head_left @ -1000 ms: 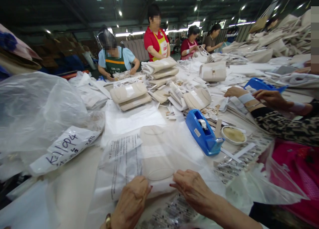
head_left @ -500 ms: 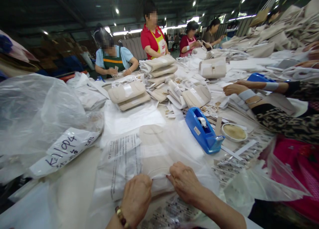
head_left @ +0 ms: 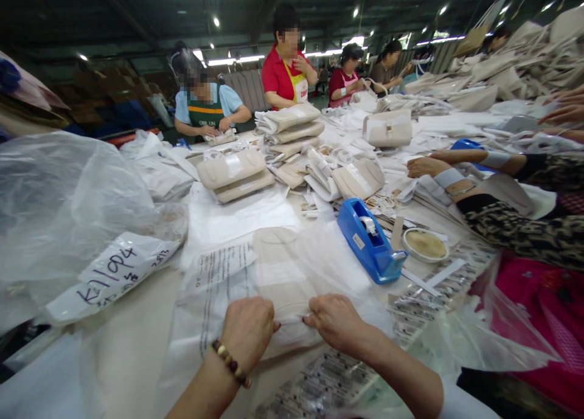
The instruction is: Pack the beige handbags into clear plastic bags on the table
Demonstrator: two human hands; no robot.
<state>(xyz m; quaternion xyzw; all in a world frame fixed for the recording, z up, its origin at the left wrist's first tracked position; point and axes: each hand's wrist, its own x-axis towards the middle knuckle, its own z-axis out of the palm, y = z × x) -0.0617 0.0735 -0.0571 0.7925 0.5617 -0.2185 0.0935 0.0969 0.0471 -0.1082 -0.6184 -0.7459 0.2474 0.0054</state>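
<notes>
A beige bag [head_left: 280, 258] lies flat inside a clear plastic bag [head_left: 219, 279] with printed text, on the table in front of me. My left hand [head_left: 250, 328], a beaded bracelet at its wrist, is closed on the near part of the plastic bag. My right hand [head_left: 335, 322] pinches the same plastic a little to the right. Both hands have knuckles up, with a small gap between them. Just beyond my right hand is a blue tape dispenser [head_left: 370, 241].
Stacked beige bags [head_left: 235, 173] and a wrapped pile [head_left: 292, 124] stand farther back. A round tub [head_left: 426, 244] sits right of the dispenser. A large plastic sack [head_left: 68, 212] bulges at left. A co-worker's patterned sleeve [head_left: 506, 224] reaches in from the right.
My hands have shifted slightly up on the plastic, and my left forearm shows more. Across the table, the person in red has raised a hand towards the face.
</notes>
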